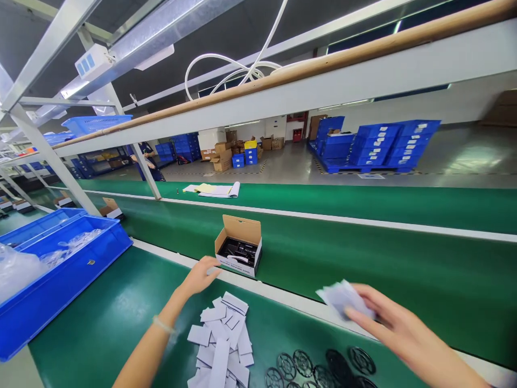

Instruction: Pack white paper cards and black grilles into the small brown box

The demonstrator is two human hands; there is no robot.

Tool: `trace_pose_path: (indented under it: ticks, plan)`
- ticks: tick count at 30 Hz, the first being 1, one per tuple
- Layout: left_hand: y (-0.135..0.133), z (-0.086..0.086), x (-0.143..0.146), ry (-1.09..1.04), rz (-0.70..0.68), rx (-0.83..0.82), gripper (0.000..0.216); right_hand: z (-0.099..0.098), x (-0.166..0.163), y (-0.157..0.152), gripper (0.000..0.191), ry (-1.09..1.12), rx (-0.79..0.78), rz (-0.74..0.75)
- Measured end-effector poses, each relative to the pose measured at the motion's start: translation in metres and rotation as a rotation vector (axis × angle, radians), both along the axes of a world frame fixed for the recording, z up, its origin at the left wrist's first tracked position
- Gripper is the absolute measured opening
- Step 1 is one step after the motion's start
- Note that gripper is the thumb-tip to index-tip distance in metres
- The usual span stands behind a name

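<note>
My left hand (201,276) is beside the near left corner of an open cardboard box (241,268). Its fingers are apart, with nothing visible between them; whether they touch the box I cannot tell. Black parts (239,251) lie inside the box, and its lid stands up at the back. My right hand (388,318), over the white rail at right, grips a small stack of white folded papers (345,302), slightly blurred. Below and between my hands lies a loose pile of white folded papers (226,339). Several black spoked rings (286,366) lie nearer my right hand.
A blue bin (81,269) with clear plastic bags stands at left. A white rail (274,293) separates the table from the green conveyor belt (343,253). Papers (218,189) lie on the far ledge. Another open box (112,208) sits farther left. A person (145,161) stands beyond.
</note>
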State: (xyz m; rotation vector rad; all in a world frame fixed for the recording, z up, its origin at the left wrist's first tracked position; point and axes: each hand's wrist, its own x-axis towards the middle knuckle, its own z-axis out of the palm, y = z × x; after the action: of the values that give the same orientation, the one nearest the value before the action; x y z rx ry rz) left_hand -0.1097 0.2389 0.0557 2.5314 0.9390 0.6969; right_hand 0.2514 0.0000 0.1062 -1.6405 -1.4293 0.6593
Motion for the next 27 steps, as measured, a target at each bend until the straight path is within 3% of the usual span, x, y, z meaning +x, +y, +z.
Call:
trace_pose_path:
  ticks: [2, 4, 7, 11, 15, 20, 23, 27]
  plan:
    - [-0.018, -0.013, -0.031, 0.002, 0.057, -0.008, 0.029, 0.013, -0.027, 0.049, 0.041, 0.170, -0.006, 0.228]
    - [-0.034, -0.029, -0.061, 0.028, 0.155, -0.028, 0.027, 0.021, -0.056, 0.104, 0.032, 0.158, 0.030, 0.361]
    - [-0.051, -0.052, -0.100, 0.068, 0.266, -0.053, 0.026, 0.017, -0.091, 0.181, 0.031, -0.363, -0.002, 0.303]
    - [-0.065, -0.075, -0.125, 0.059, 0.293, -0.018, 0.029, -0.004, -0.113, 0.246, 0.028, -0.638, -0.138, 0.224]
    - [-0.068, -0.085, -0.125, 0.072, 0.290, 0.025, 0.034, -0.018, -0.117, 0.273, 0.013, -0.778, -0.307, 0.322]
    - [-0.065, -0.086, -0.121, 0.085, 0.292, 0.045, 0.033, -0.018, -0.112, 0.287, 0.007, -0.801, -0.460, 0.557]
    - [-0.066, -0.086, -0.121, 0.079, 0.291, 0.052, 0.033, -0.022, -0.109, 0.283, 0.005, -0.835, -0.429, 0.507]
    - [-0.066, -0.087, -0.122, 0.064, 0.298, 0.052, 0.032, -0.038, -0.106, 0.261, 0.029, -0.911, -0.248, 0.282]
